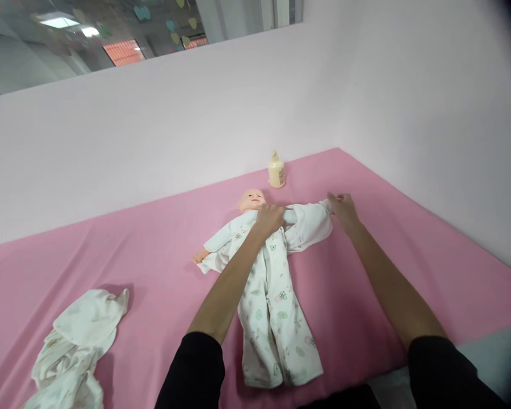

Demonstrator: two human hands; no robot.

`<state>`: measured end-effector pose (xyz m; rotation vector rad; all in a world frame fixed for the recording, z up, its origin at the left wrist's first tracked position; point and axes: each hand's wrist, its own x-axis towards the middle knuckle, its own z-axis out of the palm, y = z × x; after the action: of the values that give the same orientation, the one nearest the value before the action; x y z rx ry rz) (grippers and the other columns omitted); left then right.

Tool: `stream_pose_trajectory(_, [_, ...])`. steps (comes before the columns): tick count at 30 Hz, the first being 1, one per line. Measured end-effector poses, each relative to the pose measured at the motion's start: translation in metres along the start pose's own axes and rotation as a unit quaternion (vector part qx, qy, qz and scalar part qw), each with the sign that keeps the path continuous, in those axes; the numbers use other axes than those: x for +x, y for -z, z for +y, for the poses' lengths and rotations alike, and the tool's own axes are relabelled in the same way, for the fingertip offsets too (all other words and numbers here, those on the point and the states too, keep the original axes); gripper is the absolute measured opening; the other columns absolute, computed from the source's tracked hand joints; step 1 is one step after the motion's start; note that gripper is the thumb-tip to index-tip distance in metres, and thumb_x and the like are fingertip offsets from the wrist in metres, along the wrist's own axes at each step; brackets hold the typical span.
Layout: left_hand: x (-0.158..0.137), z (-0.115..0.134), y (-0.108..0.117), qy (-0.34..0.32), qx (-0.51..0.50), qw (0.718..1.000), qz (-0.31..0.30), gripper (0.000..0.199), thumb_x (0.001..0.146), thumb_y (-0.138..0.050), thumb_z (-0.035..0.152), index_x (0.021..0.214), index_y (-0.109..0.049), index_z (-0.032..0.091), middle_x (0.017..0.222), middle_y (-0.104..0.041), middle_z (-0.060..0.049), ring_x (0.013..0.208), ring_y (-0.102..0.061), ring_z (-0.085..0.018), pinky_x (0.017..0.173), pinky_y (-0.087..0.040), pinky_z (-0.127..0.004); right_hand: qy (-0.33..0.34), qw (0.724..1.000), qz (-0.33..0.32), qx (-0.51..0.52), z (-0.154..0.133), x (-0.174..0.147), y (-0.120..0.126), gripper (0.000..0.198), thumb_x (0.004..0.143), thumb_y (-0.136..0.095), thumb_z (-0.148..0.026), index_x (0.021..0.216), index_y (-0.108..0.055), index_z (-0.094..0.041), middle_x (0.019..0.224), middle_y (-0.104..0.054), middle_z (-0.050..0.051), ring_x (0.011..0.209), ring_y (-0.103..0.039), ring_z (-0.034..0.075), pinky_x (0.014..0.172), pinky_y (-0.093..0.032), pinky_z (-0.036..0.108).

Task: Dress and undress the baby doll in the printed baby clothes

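Observation:
A baby doll [252, 199] lies on its back, head toward the wall. It has a white long-sleeved top on, and patterned baby clothes [283, 307] with two long legs lie over its body. Fingers curled, my left hand [270, 218] grips cloth at the doll's chest and shoulder; its fingertips are partly hidden. My right hand [344, 209] pinches the end of a white sleeve [310, 224], stretched out to the right. The doll's hand [201, 254] on the left pokes out of its cuff.
Pink sheeting [162, 272] covers the padded surface. Behind the doll a pump bottle [276, 170] stands near the white wall [174, 130]. A crumpled heap of white baby clothes [80, 341] lies at the front left. A window [123, 34] is above.

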<state>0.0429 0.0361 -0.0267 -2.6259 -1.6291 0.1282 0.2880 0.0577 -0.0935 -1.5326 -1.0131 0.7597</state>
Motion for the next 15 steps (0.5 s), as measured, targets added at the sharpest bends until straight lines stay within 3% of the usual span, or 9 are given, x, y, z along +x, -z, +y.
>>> stream_pose_trajectory(3, [0.001, 0.002, -0.002, 0.004, -0.001, 1.000, -0.002, 0.042, 0.088, -0.053, 0.018, 0.129, -0.060, 0.018, 0.123, -0.066, -0.012, 0.115, -0.060, -0.028, 0.098, -0.041, -0.041, 0.002, 0.990, -0.102, -0.097, -0.016, -0.025, -0.006, 0.047, 0.067, -0.078, -0.057, 0.089, -0.063, -0.018, 0.091, -0.065, 0.009, 0.085, -0.060, 0.023, 0.068, -0.047, 0.029])
stream_pose_trajectory(6, [0.002, 0.005, -0.003, 0.004, 0.001, 1.000, -0.005, 0.037, 0.086, -0.052, 0.013, 0.121, -0.065, 0.015, 0.120, -0.067, -0.013, 0.112, -0.062, -0.029, 0.096, -0.043, -0.042, 0.003, 0.966, -0.221, -0.134, -0.026, -0.043, -0.014, 0.041, 0.072, -0.073, -0.056, 0.085, -0.068, -0.018, 0.084, -0.068, 0.005, 0.077, -0.061, 0.021, 0.064, -0.044, 0.028])
stream_pose_trajectory(11, [0.005, 0.015, -0.007, -0.010, 0.003, 1.000, 0.004, 0.045, 0.084, -0.052, 0.009, 0.127, -0.061, 0.018, 0.118, -0.068, -0.012, 0.110, -0.064, -0.028, 0.094, -0.045, -0.042, 0.048, 0.976, -0.157, -0.142, -0.024, -0.046, -0.024, 0.037, 0.081, -0.060, -0.048, 0.059, -0.054, -0.019, 0.059, -0.051, 0.000, 0.060, -0.047, 0.016, 0.059, -0.035, 0.028])
stream_pose_trajectory(15, [0.010, 0.027, -0.013, -0.045, 0.005, 0.999, 0.012, 0.037, 0.084, -0.047, 0.006, 0.118, -0.063, 0.011, 0.115, -0.067, -0.015, 0.108, -0.064, -0.027, 0.093, -0.046, -0.039, 0.089, 0.984, -0.102, -0.119, -0.021, -0.041, -0.026, 0.040, 0.085, -0.053, -0.051, 0.060, -0.049, -0.020, 0.060, -0.048, -0.001, 0.062, -0.042, 0.015, 0.061, -0.034, 0.029])
